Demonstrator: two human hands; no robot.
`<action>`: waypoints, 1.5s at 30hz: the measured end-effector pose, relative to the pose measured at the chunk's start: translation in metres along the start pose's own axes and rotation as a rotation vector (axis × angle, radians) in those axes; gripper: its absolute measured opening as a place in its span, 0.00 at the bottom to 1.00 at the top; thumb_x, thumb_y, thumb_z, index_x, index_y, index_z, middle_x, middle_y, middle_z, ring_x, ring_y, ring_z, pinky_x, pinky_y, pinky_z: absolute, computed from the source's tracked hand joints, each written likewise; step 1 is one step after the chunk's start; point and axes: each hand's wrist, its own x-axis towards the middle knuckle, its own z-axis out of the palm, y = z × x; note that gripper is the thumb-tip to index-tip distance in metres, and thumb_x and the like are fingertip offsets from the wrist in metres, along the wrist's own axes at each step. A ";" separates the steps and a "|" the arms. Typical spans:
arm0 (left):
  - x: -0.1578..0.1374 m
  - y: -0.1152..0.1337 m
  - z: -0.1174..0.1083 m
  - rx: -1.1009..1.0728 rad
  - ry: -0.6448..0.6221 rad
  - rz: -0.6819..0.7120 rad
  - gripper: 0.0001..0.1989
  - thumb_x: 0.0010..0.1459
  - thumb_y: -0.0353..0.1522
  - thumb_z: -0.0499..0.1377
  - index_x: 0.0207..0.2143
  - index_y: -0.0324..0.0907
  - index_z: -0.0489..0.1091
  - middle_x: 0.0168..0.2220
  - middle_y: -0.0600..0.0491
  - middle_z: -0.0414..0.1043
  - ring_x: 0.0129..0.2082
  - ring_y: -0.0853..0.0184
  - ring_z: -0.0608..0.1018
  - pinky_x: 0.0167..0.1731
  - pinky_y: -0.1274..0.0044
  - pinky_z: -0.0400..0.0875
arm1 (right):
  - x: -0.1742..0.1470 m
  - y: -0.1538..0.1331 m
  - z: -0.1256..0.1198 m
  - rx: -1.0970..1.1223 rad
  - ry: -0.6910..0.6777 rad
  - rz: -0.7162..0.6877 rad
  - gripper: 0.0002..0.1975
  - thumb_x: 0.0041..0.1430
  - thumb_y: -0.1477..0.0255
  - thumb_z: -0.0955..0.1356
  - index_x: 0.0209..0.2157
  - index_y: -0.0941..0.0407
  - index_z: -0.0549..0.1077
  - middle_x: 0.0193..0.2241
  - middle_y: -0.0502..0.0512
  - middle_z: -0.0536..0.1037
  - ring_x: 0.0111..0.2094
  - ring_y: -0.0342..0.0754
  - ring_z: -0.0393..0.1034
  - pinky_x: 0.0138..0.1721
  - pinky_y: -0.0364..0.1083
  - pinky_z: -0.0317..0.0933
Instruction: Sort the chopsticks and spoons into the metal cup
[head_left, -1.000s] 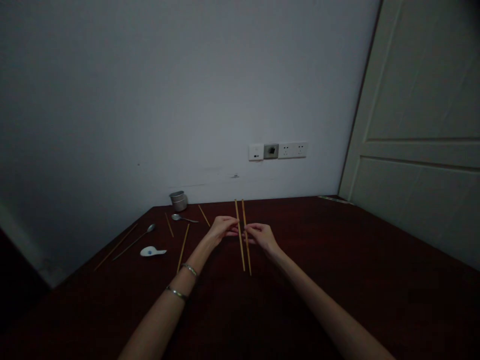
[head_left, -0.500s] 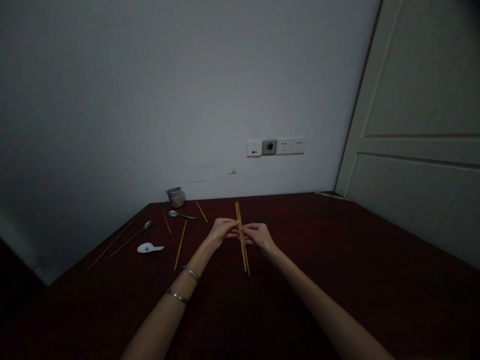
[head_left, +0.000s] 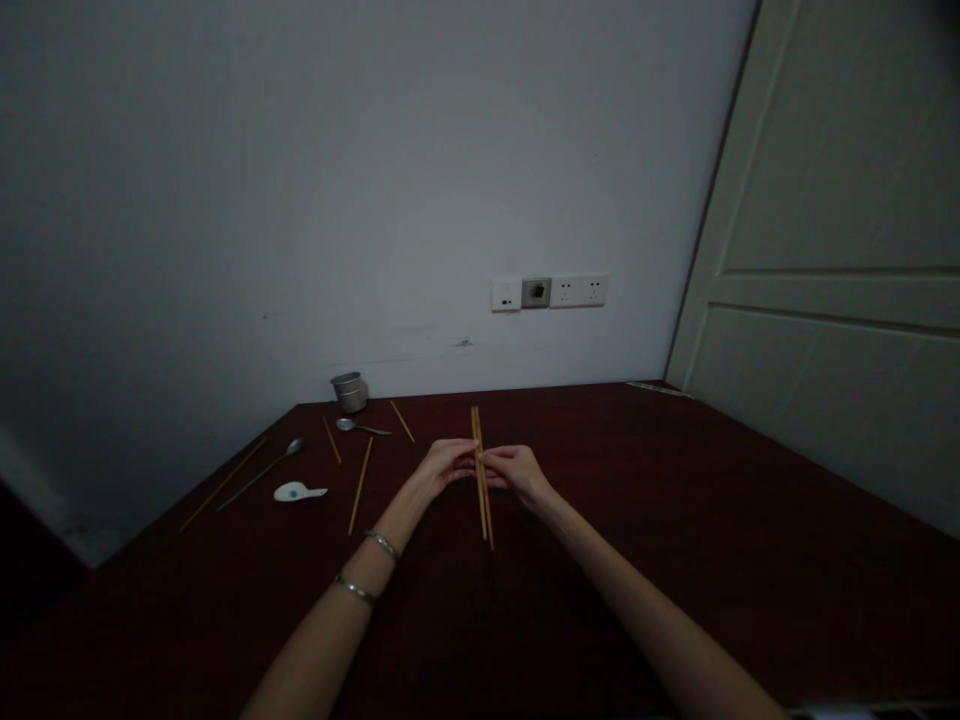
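Two wooden chopsticks lie side by side in my fingers, pointing away from me over the dark red table. My left hand pinches them near the middle from the left, thumb and fingers closed. From the other side my right hand grips the pair just below that, also in a pinch. Left of my hands a single chopstick rests on the table. Beyond it is a white spoon with a blue mark on its bowl.
At the back left stands a metal cup, with a metal spoon before it. A long-handled spoon and a chopstick lie far left. Shorter sticks are nearby. Wall sockets sit above the table's back edge.
The near ends of the held chopsticks have swung slightly left. Both hands keep their pinch on them in nearly the same place.
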 end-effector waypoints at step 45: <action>0.005 -0.007 -0.003 0.065 0.151 -0.017 0.07 0.35 0.26 0.64 0.21 0.32 0.70 0.17 0.52 0.69 0.17 0.74 0.70 0.22 0.80 0.69 | -0.007 0.001 0.021 -1.143 0.297 -0.294 0.14 0.43 0.62 0.69 0.29 0.58 0.74 0.30 0.60 0.77 0.34 0.51 0.72 0.31 0.41 0.59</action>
